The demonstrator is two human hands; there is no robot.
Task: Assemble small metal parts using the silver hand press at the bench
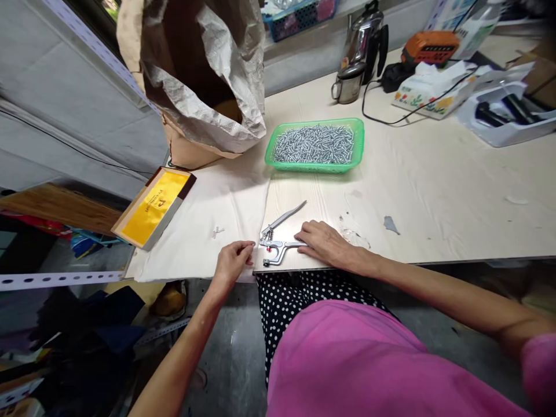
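Note:
Silver snap-fastener pliers (278, 246) lie near the table's front edge with their handles spread apart and a spring between them. My right hand (324, 240) is closed around the end of the lower handle. Just left of the pliers' jaws, my left hand (234, 259) has thumb and forefinger pinched together. A tiny piece seems to show at the fingertips, too small to name. A few small metal pieces (218, 231) lie on the white cloth (195, 255), beyond the left hand. Farther back, a green plastic basket (358, 145) holds many small silvery metal parts (315, 143).
A large paper sack (195, 145) stands open at the back left, with a yellow-lined box (154, 208) in front of it. A metal kettle (365, 40), a lidded cup (348, 84), a tissue box (428, 92) and a white tray (504, 136) stand along the back right.

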